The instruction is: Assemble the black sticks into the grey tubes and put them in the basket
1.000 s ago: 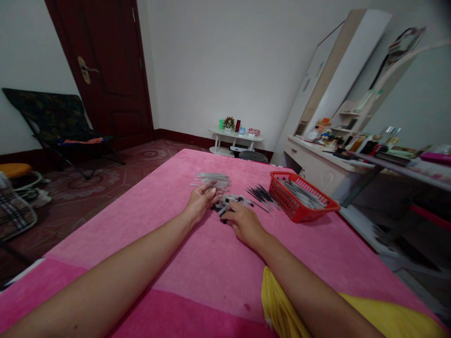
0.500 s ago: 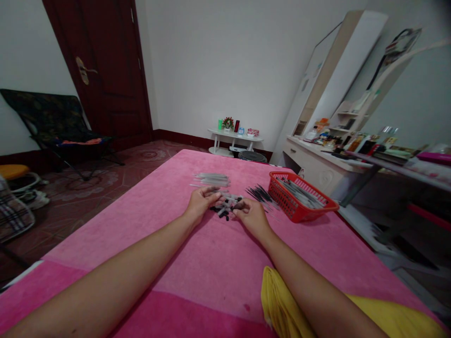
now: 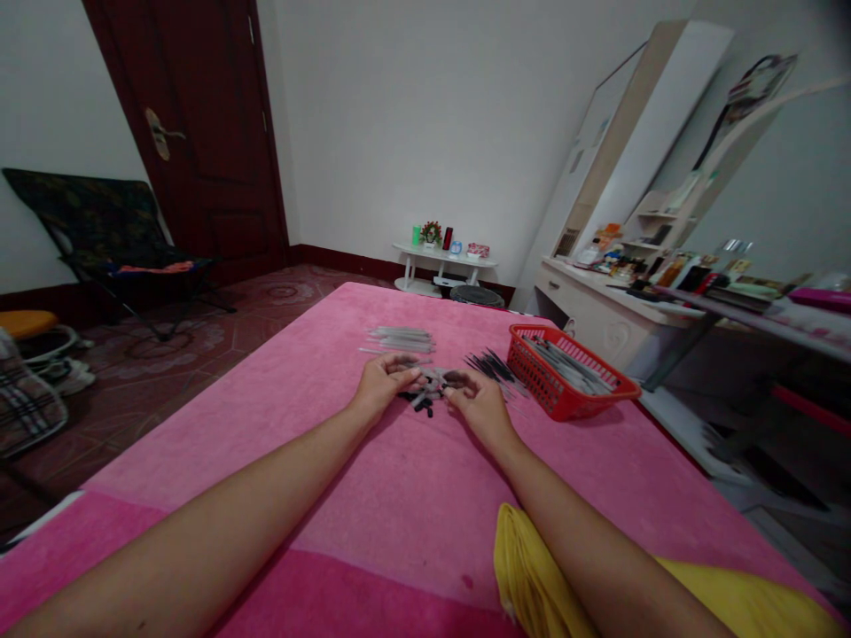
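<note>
My left hand [image 3: 384, 386] is closed, thumb against fingers, at the left edge of a small pile of short black and grey pieces [image 3: 421, 403]. Across the pile my right hand [image 3: 480, 404] has its thumb and fingertips bent together. Whatever sits in either pinch is too small and blurred to name. Beyond the left hand lies a row of slim grey-white tubes [image 3: 401, 338], side by side like pen barrels. Thin black sticks [image 3: 493, 364], resembling pen refills, are fanned out past the right hand. Fingers partly cover the pile.
A red plastic basket [image 3: 546, 390] full of long grey sticks stands on the pink cloth [image 3: 319, 443] to the right. Yellow fabric [image 3: 532, 567] lies under my right forearm. A cluttered dressing table [image 3: 598, 288] is further right, and a folding chair [image 3: 126, 230] at left.
Both hands have shifted slightly over the pile, and the right fingers have lifted and turned a little. The tubes, sticks and basket stay in place.
</note>
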A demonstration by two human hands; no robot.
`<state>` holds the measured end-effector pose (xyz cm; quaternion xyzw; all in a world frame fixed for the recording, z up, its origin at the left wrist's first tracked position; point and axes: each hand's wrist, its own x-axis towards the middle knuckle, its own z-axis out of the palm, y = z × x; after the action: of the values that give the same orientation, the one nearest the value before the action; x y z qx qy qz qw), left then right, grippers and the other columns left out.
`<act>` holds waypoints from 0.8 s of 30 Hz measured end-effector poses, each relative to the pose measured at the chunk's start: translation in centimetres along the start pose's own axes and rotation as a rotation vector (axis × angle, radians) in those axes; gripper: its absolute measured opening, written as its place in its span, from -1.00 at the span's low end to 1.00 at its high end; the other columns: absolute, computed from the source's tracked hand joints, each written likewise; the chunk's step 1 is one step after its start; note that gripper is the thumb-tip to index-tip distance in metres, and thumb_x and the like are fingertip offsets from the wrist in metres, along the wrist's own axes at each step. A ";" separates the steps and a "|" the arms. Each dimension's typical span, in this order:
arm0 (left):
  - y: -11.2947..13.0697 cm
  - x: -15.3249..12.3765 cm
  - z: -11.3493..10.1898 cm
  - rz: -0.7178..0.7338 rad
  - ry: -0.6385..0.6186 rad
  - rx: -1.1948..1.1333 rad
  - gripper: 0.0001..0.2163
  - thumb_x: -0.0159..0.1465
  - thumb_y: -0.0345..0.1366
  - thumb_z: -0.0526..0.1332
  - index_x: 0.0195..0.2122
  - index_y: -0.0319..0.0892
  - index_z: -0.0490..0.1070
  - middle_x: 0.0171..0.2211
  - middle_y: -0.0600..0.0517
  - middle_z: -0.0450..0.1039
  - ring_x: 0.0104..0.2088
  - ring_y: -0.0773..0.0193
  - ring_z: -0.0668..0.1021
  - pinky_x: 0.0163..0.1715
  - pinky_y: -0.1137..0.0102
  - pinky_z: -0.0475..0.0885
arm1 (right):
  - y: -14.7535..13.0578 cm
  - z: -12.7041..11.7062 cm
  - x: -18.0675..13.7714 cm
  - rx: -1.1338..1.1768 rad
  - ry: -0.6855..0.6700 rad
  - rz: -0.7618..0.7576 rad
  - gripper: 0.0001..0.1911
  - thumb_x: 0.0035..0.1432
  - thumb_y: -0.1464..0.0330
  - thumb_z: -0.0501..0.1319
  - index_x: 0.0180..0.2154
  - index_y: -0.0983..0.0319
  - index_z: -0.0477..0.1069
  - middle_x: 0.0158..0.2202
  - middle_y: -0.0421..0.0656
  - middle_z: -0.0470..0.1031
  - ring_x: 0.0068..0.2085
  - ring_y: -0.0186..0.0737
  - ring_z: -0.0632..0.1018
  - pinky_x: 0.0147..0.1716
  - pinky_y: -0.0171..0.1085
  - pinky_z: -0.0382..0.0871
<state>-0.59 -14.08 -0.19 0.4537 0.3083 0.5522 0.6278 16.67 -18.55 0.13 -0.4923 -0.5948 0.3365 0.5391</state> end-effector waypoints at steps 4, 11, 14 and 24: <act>0.0 -0.1 0.1 0.009 -0.008 0.026 -0.57 -0.14 -0.29 0.48 -0.25 -0.33 0.44 -0.51 -0.03 0.54 -0.47 0.24 0.61 -0.43 0.45 0.53 | -0.9 0.0 -0.1 -0.078 0.054 -0.054 -0.82 -0.10 0.35 0.22 -0.37 0.28 0.43 -0.43 -0.15 0.50 -0.46 -0.27 0.48 -0.54 -0.34 0.36; -0.1 -0.2 0.2 0.015 -0.030 0.026 -0.56 -0.15 -0.27 0.47 -0.25 -0.32 0.45 -0.50 -0.03 0.55 -0.49 0.26 0.60 -0.42 0.45 0.53 | -1.3 0.1 -0.2 -0.192 0.081 -0.174 -0.87 -0.10 0.39 0.20 -0.41 0.28 0.44 -0.44 -0.14 0.52 -0.39 -0.22 0.50 -0.36 -0.27 0.39; -0.2 -0.2 0.1 0.019 -0.029 0.021 -0.56 -0.15 -0.27 0.48 -0.25 -0.32 0.44 -0.50 -0.03 0.55 -0.48 0.25 0.61 -0.42 0.44 0.53 | -1.3 0.2 -0.3 -0.228 0.079 -0.190 -0.87 -0.10 0.40 0.19 -0.41 0.27 0.45 -0.43 -0.14 0.53 -0.39 -0.22 0.50 -0.36 -0.27 0.39; -0.3 -0.2 0.3 0.013 0.007 0.011 -0.59 -0.18 -0.30 0.49 -0.30 -0.29 0.46 -0.51 -0.04 0.56 -0.50 0.21 0.60 -0.42 0.35 0.55 | -0.9 0.1 -0.3 -0.300 0.080 -0.230 -0.89 -0.06 0.41 0.20 -0.40 0.26 0.45 -0.42 -0.15 0.52 -0.38 -0.23 0.50 -0.33 -0.27 0.37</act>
<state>-0.21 -14.34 -0.40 0.4573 0.3107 0.5561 0.6205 16.33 -19.09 0.86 -0.5088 -0.6687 0.1602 0.5179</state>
